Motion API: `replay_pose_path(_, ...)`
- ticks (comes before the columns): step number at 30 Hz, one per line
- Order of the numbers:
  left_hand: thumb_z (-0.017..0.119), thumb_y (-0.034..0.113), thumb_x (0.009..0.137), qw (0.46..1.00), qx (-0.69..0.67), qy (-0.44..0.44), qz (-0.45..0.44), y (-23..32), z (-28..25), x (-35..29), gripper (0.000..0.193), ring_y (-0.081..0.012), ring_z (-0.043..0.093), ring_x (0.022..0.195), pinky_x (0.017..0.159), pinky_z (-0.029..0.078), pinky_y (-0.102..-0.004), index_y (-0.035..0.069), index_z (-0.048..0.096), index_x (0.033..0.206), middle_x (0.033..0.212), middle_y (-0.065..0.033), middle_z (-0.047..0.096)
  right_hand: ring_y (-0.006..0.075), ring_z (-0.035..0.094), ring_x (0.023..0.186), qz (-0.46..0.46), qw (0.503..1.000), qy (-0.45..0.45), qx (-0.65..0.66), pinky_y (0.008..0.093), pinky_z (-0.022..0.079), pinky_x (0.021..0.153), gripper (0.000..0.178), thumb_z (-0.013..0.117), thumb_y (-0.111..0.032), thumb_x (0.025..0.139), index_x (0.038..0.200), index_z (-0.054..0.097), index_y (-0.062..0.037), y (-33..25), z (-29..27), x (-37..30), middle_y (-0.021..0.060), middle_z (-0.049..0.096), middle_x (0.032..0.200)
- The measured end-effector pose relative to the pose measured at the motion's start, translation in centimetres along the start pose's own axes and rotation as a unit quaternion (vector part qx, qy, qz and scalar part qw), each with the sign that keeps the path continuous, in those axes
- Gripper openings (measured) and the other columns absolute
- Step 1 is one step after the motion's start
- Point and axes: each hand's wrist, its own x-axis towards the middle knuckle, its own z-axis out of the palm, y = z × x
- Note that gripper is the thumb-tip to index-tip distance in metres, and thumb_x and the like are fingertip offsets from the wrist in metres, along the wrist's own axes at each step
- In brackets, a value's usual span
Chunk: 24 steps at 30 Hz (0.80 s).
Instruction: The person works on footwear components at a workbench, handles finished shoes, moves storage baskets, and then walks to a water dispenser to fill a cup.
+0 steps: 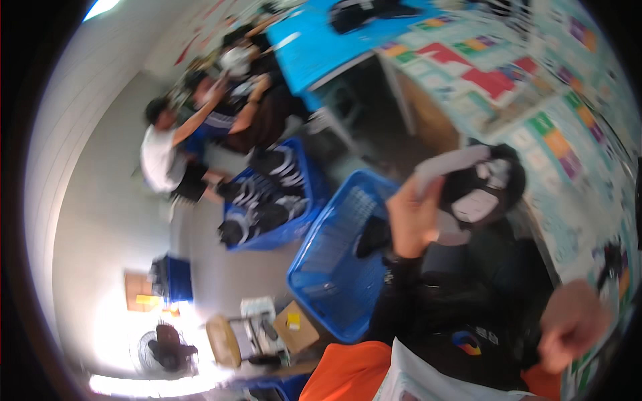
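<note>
My left hand (412,224) is closed on a black cap (511,177), raised beside the table edge. Pale patches show on the cap's near side, and a light grey curved part lies along my fingers. To the right, my right hand (575,324) hovers low by the table, apart from the cap. Motion smears its fingers, so their pose is unclear. Below my left forearm stands a blue plastic basket (321,267) with a dark item at its inner side.
A second blue basket (284,234) holds several stacked black-and-white caps. The patterned table (568,214) runs along the right; a blue table (301,53) stands beyond with dark caps on it. People (160,150) sit at the far left. A fan (167,347) stands lower left.
</note>
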Motion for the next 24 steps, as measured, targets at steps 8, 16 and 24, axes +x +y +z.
replay_pose_path(8,0.064,0.010,0.103,0.943,0.194,-0.084,0.255,7.8,4.0,4.0,0.026,-0.0172,0.070,0.095,0.084,0.054,-0.0325,-0.009,0.068,0.121,0.109,-0.0159,0.076,0.0440,0.054,0.120,0.507,0.510,0.245,-0.650,0.0517,0.049,0.098,0.050,0.070,-0.013,0.084,0.128,0.056,0.0033,7.0,-18.0,-15.3,0.0243,0.060,0.120)
replay_pose_path(16,0.063,0.015,0.099,0.782,0.335,-0.228,0.473,13.3,18.3,5.0,0.014,-0.0451,0.065,0.079,0.064,0.050,-0.0494,0.002,0.068,0.101,0.089,-0.0230,0.069,0.0422,0.052,0.120,0.621,0.312,0.287,-0.659,0.0537,0.050,0.098,0.042,0.069,-0.015,0.080,0.114,0.063,0.0073,9.0,-22.7,-26.3,0.0249,0.053,0.130)
replay_pose_path(24,0.061,0.024,0.098,0.717,0.398,-0.303,0.486,10.3,27.1,5.0,0.022,-0.0442,0.070,0.081,0.069,0.054,-0.0537,0.007,0.071,0.108,0.084,-0.0237,0.071,0.0385,0.071,0.093,0.584,0.449,0.422,-0.529,0.0521,0.055,0.081,0.025,0.063,-0.012,0.080,0.095,0.069,0.0067,7.1,-21.2,-21.5,0.0244,0.071,0.096)
